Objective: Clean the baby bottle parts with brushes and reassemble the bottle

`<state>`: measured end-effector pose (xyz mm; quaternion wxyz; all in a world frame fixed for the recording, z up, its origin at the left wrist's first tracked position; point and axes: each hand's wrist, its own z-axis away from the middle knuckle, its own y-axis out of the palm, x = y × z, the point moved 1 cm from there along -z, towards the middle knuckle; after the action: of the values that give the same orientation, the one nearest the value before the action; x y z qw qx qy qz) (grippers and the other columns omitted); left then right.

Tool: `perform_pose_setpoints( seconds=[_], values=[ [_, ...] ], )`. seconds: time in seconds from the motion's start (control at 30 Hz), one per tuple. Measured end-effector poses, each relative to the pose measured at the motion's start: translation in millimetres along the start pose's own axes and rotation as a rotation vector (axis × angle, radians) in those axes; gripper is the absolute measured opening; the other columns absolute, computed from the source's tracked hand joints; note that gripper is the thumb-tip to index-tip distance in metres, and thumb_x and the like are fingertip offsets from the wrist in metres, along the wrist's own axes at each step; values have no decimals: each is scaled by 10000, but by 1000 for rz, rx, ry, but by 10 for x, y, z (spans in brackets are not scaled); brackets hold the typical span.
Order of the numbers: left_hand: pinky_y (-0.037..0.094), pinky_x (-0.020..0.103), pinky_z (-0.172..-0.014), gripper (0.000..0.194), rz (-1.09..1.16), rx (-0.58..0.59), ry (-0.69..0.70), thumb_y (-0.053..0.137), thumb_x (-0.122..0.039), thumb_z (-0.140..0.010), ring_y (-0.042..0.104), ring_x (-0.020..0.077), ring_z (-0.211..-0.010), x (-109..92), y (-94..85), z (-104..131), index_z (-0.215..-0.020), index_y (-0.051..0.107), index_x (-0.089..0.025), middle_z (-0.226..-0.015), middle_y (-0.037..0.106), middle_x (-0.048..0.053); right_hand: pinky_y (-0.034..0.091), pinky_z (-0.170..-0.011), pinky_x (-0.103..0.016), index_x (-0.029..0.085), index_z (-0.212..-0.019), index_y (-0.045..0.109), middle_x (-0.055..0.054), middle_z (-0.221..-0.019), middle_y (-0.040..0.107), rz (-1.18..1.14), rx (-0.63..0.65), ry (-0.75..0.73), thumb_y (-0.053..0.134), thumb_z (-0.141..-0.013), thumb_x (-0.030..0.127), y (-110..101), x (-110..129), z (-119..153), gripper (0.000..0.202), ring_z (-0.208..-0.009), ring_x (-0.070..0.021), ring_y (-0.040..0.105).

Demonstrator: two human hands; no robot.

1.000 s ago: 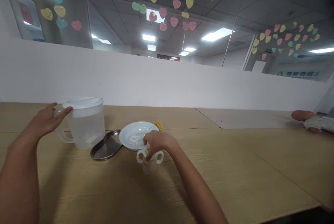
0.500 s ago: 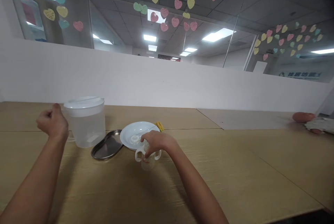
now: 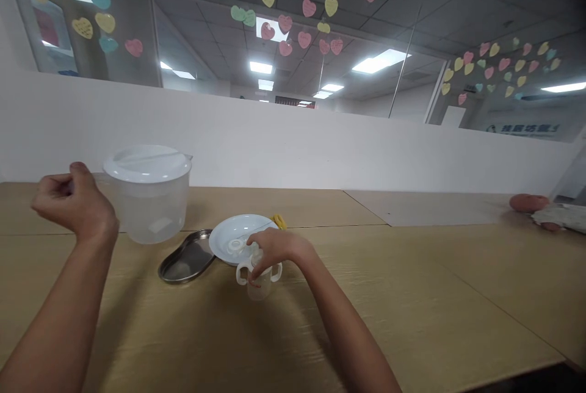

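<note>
At the left, my left hand (image 3: pixel 73 201) is closed round the handle side of a large translucent pitcher (image 3: pixel 151 207) with a white lid, which looks lifted off the table. The handle is mostly hidden by the fist. My right hand (image 3: pixel 274 249) grips the top of a small clear two-handled cup (image 3: pixel 259 288) from above, near the middle of the table. Just behind the cup, a white plate (image 3: pixel 242 220) holds a small white ring-shaped piece (image 3: pixel 236 245).
A kidney-shaped metal tray (image 3: pixel 187 259) lies between pitcher and plate. Something yellow (image 3: pixel 279 221) sits behind the plate. A pinkish object (image 3: pixel 528 202) and whitish cloth (image 3: pixel 558 216) lie at the far right. A white wall (image 3: pixel 274 143) bounds the table's back.
The pitcher has risen and come nearer, its base now higher above the table. My left hand has moved left and up with it. My right hand and the cup have hardly moved.
</note>
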<state>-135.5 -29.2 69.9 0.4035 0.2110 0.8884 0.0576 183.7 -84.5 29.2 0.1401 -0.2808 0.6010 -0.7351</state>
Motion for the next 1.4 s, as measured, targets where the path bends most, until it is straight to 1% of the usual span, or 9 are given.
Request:
perform_pose_setpoints(
  seconds=[0.1,0.33,0.53,0.63,0.73,0.83,0.93,1.13,1.4],
  values=[
    [359,226,-565,214,137,-181,85,547,-211,-703,393,80,-553,-203,-35,78,-565,388,-172,-554,388,-55,437,-862,-344,158,-1312,451,-135,-1239,562,-98,-131,-2,708,-626,470,-136,-77,164,796,-1083,-255,543],
    [367,197,-514,257,106,171,577,548,-291,-799,521,100,-529,-593,-78,520,-641,637,-110,-549,580,3,432,-856,-352,182,-1277,492,-133,-1137,610,-227,-345,63,624,-733,485,-377,-259,623,637,-1035,-234,562],
    [276,195,-410,343,-17,188,1007,563,-368,-834,522,102,-456,-640,8,670,-590,622,-134,-495,616,13,471,-745,-305,209,-1126,599,-74,-928,670,-343,-574,51,605,-764,427,-491,-282,922,422,-876,-186,609],
    [289,197,-409,319,-53,190,1089,578,-349,-831,544,111,-462,-631,24,678,-592,616,-141,-504,634,11,447,-573,-248,188,-858,659,-19,-673,639,-440,-864,13,588,-779,420,-549,-290,1069,255,-646,-138,592],
    [297,200,-408,308,-80,210,1124,583,-347,-829,564,120,-476,-616,23,672,-601,618,-145,-524,649,12,326,-420,-220,173,-585,572,39,-456,466,-543,-1274,-28,588,-783,413,-583,-334,1211,312,-430,-79,434],
    [290,202,-396,316,-85,218,1141,584,-362,-829,568,121,-471,-592,24,657,-601,621,-146,-520,651,12,213,-372,-220,179,-451,408,72,-404,305,-637,-1653,-96,612,-772,366,-593,-393,1326,423,-372,-46,269],
    [280,201,-385,322,-94,217,1155,588,-376,-824,570,120,-464,-570,29,647,-596,625,-151,-511,649,9,144,-363,-229,187,-427,306,81,-411,218,-736,-1897,-155,622,-762,305,-597,-423,1414,476,-368,-39,191],
    [251,201,-363,305,-113,201,1197,622,-371,-799,558,115,-433,-590,36,667,-581,623,-157,-476,631,-9,117,-352,-247,192,-418,302,72,-426,223,-848,-2039,-211,579,-776,229,-597,-343,1524,454,-352,-40,168],
    [237,195,-354,314,-117,191,1231,632,-381,-789,546,106,-418,-618,53,683,-564,616,-164,-458,620,-22,141,-342,-241,188,-408,348,73,-388,258,-837,-1997,-229,573,-766,205,-599,-240,1477,423,-336,-42,201]
  ],
)
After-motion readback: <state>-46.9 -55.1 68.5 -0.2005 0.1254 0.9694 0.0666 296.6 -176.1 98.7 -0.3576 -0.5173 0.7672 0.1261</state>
